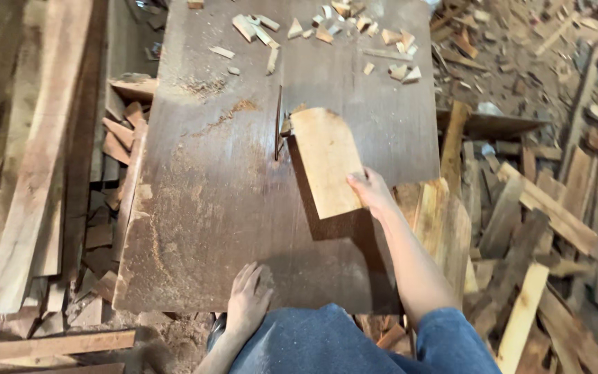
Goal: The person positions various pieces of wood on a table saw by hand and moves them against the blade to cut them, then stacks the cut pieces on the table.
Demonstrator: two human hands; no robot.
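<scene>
Left hand: the left hand (247, 301) lay flat, fingers spread, holding nothing, on the near edge of the saw table (202, 208).
Right hand: the right hand (372, 194) gripped the near right edge of the wooden board (327, 163).
Board handling: it looked stiff, light and dry; best held at the near end, away from the saw blade (278, 125).
Board axis: long axis ran from the right hand towards the blade, far corner touching it.
Beyond: offcuts (327, 28) lay scattered past the blade.

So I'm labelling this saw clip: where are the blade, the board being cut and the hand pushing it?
saw blade (278, 125), head view, middle of its thin edge.
wooden board (327, 163), head view, centre of top face.
right hand (372, 192), head view, back of hand.
</scene>
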